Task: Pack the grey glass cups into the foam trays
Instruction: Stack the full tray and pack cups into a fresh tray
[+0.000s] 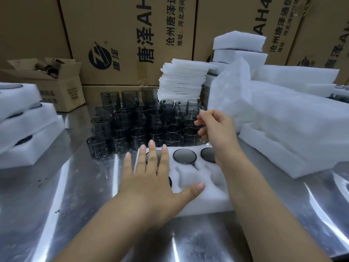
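Head view. Left hand (151,178) flat, fingers spread, pressing foam tray (205,197) on steel table (66,186); holds nothing. Right hand (217,129) curled over rightmost grey glass cups (136,125) stacked just behind tray; grasp not discernible. Seated cups (184,156) occupy tray's far row. Risk: knuckles or lifted cup clipping neighbours, toppling stack; glass chipping against seated rims.

Back wall: large brown cartons (132,44), stacked, printed with black Chinese characters and a round logo. Lower carton (113,89) lies flat at their foot. Left rear: small cardboard box (62,86), flaps open, dark items inside, not identifiable. Everything stands on a reflective steel surface (56,195) showing streaked glare.
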